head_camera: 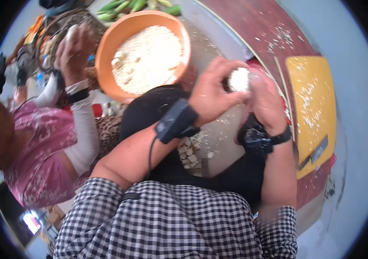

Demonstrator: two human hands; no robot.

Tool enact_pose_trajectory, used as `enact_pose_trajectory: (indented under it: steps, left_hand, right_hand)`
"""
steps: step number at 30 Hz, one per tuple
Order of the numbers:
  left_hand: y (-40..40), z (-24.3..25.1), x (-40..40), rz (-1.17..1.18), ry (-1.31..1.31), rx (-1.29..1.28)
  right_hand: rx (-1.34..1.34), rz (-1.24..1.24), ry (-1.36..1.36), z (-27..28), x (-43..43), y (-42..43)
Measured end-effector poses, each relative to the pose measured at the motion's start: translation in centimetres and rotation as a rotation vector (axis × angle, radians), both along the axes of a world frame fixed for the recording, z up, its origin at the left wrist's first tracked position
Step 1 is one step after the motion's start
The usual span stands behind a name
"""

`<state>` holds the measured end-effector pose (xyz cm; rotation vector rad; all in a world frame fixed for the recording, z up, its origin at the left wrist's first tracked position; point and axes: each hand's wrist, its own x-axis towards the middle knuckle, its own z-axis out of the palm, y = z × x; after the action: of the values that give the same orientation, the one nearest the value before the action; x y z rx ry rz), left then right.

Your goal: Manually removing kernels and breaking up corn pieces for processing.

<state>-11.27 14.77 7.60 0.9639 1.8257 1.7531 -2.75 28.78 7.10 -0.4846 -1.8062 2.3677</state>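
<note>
Between my two hands is a whitish piece of corn cob [239, 79], seen end-on and a little blurred. My left hand [214, 90] curls its thumb and fingers around the cob's left side. Against its right side is my right hand [264, 100], blurred, its fingers partly hidden; whether it grips the cob cannot be made out. Left of my hands, an orange plastic basin [103, 69] holds many pale corn kernels [151, 55] and a few larger pale pieces.
A yellow cutting board [316, 84] with a knife [319, 150] and scattered kernels lies on the reddish table at right. Cut cob pieces [188, 155] lie on the floor between my legs. Green-husked corn [122, 8] is beyond the basin. A co-worker's raised hand [75, 55] is at left.
</note>
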Motion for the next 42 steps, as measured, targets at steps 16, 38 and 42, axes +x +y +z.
enact_pose_trajectory:
  steps: [16,38,42]
  left_hand:
    - [1.0,0.7,0.7,0.057,0.189,-0.044]
    - [0.7,-0.5,0.4,-0.147,-0.620,0.329]
    - [0.5,-0.2,0.2,-0.113,-0.674,0.285]
  right_hand:
    - [0.021,-0.084,0.022,0.4,0.5,-0.2]
    - [-0.225,-0.103,0.081,1.6,0.5,-0.4]
    - [-0.268,-0.053,0.060,1.3,0.7,-0.1]
